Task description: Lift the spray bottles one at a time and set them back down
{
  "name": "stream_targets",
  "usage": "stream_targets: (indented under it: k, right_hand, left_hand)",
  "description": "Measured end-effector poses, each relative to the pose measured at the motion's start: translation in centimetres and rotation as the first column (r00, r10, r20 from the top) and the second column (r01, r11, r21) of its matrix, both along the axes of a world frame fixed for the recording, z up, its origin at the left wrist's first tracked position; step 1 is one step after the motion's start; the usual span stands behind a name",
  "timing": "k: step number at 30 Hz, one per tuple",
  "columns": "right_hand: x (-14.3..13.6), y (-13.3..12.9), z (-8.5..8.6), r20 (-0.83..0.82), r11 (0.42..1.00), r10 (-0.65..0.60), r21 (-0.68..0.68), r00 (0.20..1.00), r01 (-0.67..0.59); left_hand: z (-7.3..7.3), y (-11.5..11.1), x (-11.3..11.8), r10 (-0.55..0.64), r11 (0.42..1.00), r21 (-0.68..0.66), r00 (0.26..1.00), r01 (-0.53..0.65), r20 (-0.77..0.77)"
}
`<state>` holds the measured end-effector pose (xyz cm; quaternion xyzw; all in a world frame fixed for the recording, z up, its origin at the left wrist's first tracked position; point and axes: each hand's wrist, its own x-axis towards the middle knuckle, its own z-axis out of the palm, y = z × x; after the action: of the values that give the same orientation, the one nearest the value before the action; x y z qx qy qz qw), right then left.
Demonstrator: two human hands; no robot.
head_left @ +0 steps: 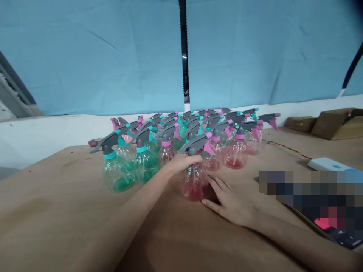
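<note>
A round see-through pink spray bottle (193,188) with a grey and pink trigger head stands upright at the front of a group. My left hand (185,161) is closed around its neck, just under the head. Low on the bottle's right side, my right hand (231,204) has its fingers spread, at or very near the wall; contact is hard to make out. To the left stand green spray bottles (120,176) with grey and teal heads. Another pink spray bottle (235,155) stands behind on the right, among several more in rows.
The wooden table (65,211) reaches to a white wall ledge below a blue sheet (99,56). Cardboard boxes (334,122) sit at the back right. Nearer are a white device (329,164), a thin cable (292,150) and a partly pixelated dark item (343,238).
</note>
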<state>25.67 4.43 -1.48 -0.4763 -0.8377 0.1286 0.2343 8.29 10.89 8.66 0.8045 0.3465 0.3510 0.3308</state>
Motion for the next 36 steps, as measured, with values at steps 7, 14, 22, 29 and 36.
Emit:
stream_targets:
  k: [7,14,22,29,36]
  right_hand:
    - [-0.1,-0.4,0.8,-0.065,0.995,0.104,0.008,0.992,-0.104]
    - [-0.1,-0.9,1.6,-0.102,0.988,0.157,0.03,0.982,-0.154]
    - [-0.2,-0.9,1.6,-0.1,0.988,0.152,0.026,0.983,-0.15]
    - [-0.1,-1.0,1.5,-0.1,0.989,0.147,0.024,0.984,-0.145]
    - [-0.2,-1.0,1.5,-0.089,0.99,0.144,0.011,0.986,-0.144]
  left_hand:
    - [0.3,-1.0,-0.1,-0.056,0.971,-0.198,0.933,0.133,0.355]
    - [0.4,-1.7,-0.1,0.017,0.938,-0.305,0.858,0.164,0.514]
    - [0.4,-1.7,0.1,0.11,0.947,-0.312,0.84,0.073,0.532]
    - [0.7,-1.6,0.1,0.015,0.966,-0.237,0.888,0.106,0.46]
    - [0.7,-1.5,0.3,0.015,0.965,-0.24,0.894,0.104,0.448]
